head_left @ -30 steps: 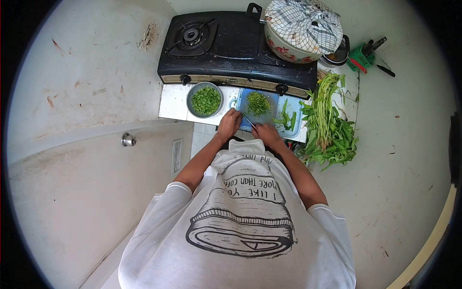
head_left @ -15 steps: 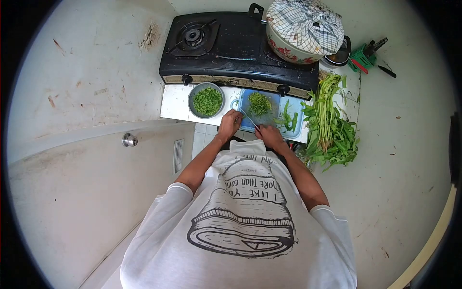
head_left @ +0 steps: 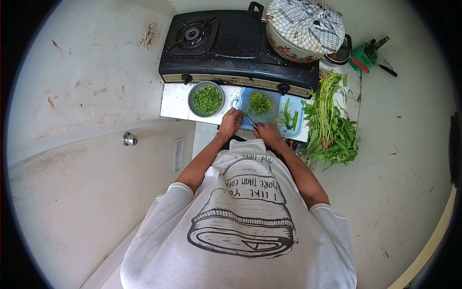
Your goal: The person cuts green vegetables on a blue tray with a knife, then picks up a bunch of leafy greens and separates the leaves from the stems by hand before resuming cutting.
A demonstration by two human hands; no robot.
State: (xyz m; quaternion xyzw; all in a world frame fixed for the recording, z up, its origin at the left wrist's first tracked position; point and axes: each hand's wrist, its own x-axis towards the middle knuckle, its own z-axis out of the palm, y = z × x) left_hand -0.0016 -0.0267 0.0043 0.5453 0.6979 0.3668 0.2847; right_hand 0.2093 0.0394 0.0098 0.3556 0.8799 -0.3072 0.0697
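Note:
In my right hand (head_left: pixel 268 133) is a knife (head_left: pixel 248 119), its blade pointing up and left over the blue cutting board (head_left: pixel 275 98). My left hand (head_left: pixel 230 121) is at the board's lower left edge, fingers bent together close to the blade tip. Whatever those fingers may hold is too small to make out. A heap of chopped greens (head_left: pixel 259 102) lies on the board just beyond the knife. Several loose green leaves (head_left: pixel 287 119) rest at the board's right. Left of the board stands a grey bowl (head_left: pixel 223 101) filled with finely cut greens (head_left: pixel 207 100).
A black two-burner stove (head_left: pixel 238 36) runs behind the board. On its right sits a flowered pot (head_left: pixel 284 49) under a checked cloth (head_left: pixel 305 24). A large bunch of leafy stems (head_left: pixel 332 123) lies at the right. Beyond is a green basket (head_left: pixel 362 57) with utensils.
Both hands stay in almost the same place. The knife has shifted very slightly near my left fingers; the greens and bowl look unchanged.

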